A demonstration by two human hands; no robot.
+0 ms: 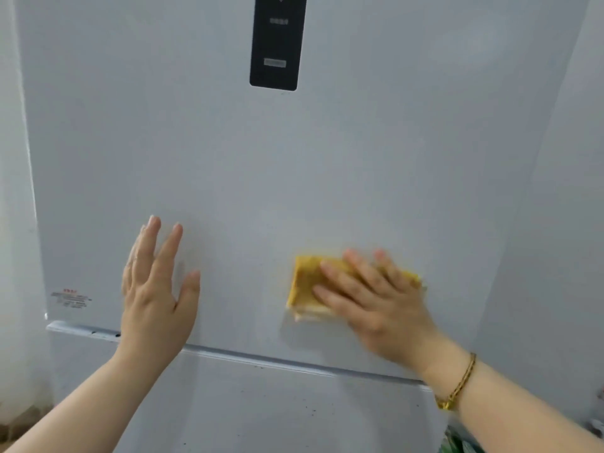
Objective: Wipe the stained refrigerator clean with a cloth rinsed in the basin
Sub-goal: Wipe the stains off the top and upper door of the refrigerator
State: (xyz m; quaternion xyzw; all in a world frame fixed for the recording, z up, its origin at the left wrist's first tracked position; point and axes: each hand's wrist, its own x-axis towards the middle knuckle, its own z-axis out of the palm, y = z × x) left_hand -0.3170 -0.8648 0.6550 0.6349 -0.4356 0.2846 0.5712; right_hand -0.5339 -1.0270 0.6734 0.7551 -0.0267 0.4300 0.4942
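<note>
The left hand [157,289] is flat and open against the white refrigerator [294,158] door, holding nothing. To its right, the right hand [376,299] presses a folded yellow cloth [307,282] on the door with straight, spread fingers.

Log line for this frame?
phase: wiping | right hand: presses yellow cloth on fridge door | left hand: flat, by door

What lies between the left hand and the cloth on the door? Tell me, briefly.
Only bare door. The head view shows no object on the stretch between the left hand and the cloth.
</note>
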